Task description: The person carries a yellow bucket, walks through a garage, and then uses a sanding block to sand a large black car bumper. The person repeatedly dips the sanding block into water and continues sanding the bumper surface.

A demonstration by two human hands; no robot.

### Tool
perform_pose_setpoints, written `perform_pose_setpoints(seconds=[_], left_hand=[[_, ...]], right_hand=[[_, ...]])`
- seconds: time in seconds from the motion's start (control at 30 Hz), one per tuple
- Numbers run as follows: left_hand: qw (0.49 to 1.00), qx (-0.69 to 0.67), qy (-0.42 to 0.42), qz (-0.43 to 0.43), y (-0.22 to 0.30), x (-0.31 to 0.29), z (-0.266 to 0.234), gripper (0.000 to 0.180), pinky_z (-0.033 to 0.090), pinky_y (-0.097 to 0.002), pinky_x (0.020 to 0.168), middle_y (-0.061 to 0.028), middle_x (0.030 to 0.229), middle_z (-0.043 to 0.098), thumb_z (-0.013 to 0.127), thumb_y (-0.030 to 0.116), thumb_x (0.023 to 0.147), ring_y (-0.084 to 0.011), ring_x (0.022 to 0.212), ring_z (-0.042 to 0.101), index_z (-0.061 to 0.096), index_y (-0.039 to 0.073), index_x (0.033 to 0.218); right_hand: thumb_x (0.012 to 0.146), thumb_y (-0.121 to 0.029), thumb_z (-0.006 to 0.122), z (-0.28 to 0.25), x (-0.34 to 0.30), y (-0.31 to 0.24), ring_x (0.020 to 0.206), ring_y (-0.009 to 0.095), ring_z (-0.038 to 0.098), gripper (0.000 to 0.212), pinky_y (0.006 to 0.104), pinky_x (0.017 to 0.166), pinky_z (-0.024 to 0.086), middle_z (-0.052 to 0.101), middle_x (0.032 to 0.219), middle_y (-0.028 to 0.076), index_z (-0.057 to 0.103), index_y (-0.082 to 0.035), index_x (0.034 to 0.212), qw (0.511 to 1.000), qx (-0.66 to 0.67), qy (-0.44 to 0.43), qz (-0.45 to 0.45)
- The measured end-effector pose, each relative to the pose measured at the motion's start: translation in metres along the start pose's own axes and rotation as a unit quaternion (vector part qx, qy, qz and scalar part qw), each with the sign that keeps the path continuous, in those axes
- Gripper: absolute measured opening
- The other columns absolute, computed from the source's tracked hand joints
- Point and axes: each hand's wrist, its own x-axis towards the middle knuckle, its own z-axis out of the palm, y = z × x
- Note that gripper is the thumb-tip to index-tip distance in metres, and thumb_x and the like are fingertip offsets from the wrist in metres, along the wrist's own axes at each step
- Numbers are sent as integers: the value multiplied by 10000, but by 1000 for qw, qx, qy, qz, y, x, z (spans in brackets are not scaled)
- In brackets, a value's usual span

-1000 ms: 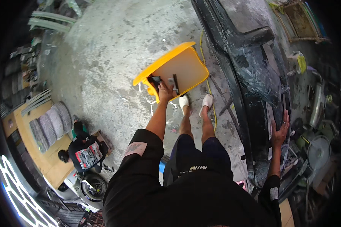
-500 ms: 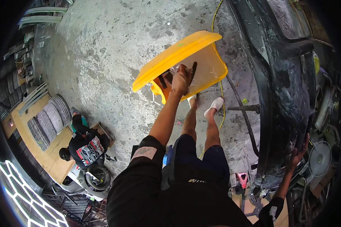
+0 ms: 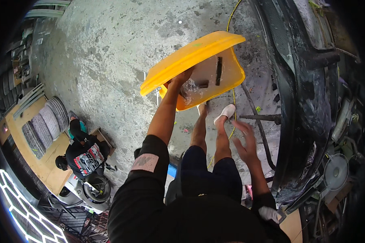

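In front of me stands a yellow plastic box (image 3: 235, 77), its yellow lid (image 3: 192, 56) tilted up over the opening. My left hand (image 3: 184, 76) reaches inside beneath the lid, which hides its fingers. A long dark bar (image 3: 219, 71) and a shorter dark block (image 3: 203, 84) lie in the box; I cannot make out what they are for certain. My right hand (image 3: 246, 143) hangs in the air right of my legs, fingers spread and slightly blurred, holding nothing.
A large black car body part (image 3: 300, 101) takes up the right side, with a dark rod (image 3: 257, 117) jutting from it. A yellow cable (image 3: 234, 97) crosses the concrete floor. At left, a person (image 3: 83, 156) crouches by a motorcycle wheel (image 3: 96, 188) and tires (image 3: 46, 125). A fan (image 3: 335, 172) stands right.
My right hand has left the black car part and swung in toward my legs. Inside the box, my left hand has shifted left under the lid, uncovering the dark pieces.
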Motion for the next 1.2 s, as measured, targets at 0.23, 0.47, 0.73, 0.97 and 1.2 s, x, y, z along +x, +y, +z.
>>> perform_pose_setpoints(seconds=[0.23, 0.47, 0.73, 0.97, 1.2], left_hand=[[945, -274, 154, 91, -17, 0, 46, 280, 533, -386, 862, -135, 1081, 720, 683, 89, 933, -295, 970, 672, 685, 40, 1208], [972, -68, 221, 41, -50, 27, 95, 265, 555, -371, 868, -129, 1073, 717, 674, 133, 953, -271, 1033, 692, 680, 14, 1190], [992, -41, 119, -1, -11, 24, 126, 258, 560, -351, 844, -121, 1036, 719, 668, 168, 972, -251, 990, 699, 685, 15, 1179], [999, 7, 13, -33, -25, 9, 126, 259, 566, -334, 823, -115, 1003, 722, 662, 199, 989, -233, 954, 705, 689, 15, 1170], [964, -222, -116, -91, -30, -2, 78, 267, 571, -316, 803, -109, 971, 724, 657, 230, 1006, -214, 917, 712, 693, 15, 1161]], right_hand=[[968, -167, 687, 124, 189, 130, 1348, 382, 535, 547, 446, 1136, 422, 516, 1454, 240, 512, -15, 1464, 984, 99, 107, 105], [887, -312, 755, 127, 249, 183, 1283, 427, 567, 496, 493, 1120, 443, 587, 1373, 282, 670, -8, 1270, 912, -393, -103, 60], [850, -291, 769, 87, 246, 260, 1268, 395, 622, 421, 473, 1081, 489, 697, 1270, 229, 738, -15, 1165, 859, -379, -193, 287], [849, -279, 760, 103, 248, 237, 1168, 442, 645, 500, 474, 1042, 501, 709, 1202, 240, 671, -18, 1266, 924, -353, -93, 109], [890, -309, 790, 92, 246, 186, 944, 318, 711, 435, 385, 767, 575, 702, 949, 175, 586, -34, 1158, 980, -9, 90, 178]])
